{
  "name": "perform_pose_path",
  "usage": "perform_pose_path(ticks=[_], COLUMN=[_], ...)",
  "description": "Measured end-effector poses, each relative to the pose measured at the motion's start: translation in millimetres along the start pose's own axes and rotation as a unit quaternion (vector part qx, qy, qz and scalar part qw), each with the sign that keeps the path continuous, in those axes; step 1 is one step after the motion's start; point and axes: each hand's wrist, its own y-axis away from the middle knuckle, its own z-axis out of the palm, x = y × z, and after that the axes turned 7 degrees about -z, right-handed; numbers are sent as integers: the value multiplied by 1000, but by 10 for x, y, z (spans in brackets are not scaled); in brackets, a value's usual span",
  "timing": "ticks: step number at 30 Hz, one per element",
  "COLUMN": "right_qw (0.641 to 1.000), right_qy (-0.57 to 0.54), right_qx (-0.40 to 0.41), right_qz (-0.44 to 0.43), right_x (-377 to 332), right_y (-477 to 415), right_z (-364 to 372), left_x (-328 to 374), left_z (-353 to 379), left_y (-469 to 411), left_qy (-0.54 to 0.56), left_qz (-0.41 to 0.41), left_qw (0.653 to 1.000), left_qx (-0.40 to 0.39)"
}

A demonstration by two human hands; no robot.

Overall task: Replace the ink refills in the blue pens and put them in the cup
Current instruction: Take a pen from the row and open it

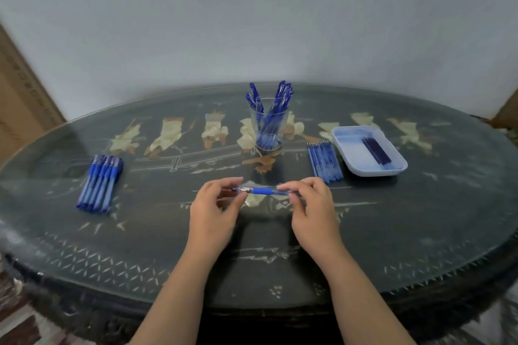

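Centrally, pen (262,191) between left hand (215,211) and right hand (311,211), cup (283,124) beyond.

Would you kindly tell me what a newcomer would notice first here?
First, the blue pen held at both ends over the near middle of the table. Behind it stands a glass cup full of blue pens; a row of pens lies at left, refills and a pale tray at right.

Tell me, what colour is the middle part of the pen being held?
Bright blue, on a clear pen, seen best in the head view.
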Motion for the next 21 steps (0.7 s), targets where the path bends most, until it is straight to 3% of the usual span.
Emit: perform_pose_path(ticks=[4, 8, 16, 21], right_qw=[1000, 998, 996, 994], right_qy=[-10, 36, 51, 69], right_qx=[-24, -28, 13, 18], right_qz=[13, -30, -67, -87], right_x=[-3, 6, 53, 50], right_y=[-44, -43, -48, -31], right_z=[19, 94, 177, 193], left_x=[-4, 8, 21, 27], left_z=[1, 7, -22, -20], left_y=[-25, -22, 5, 12], left_qy=[-23, -21, -24, -40], left_qz=[-3, -2, 18, 42], left_qw=[1000, 1000, 998, 998], left_qx=[-6, -15, -54, -39])
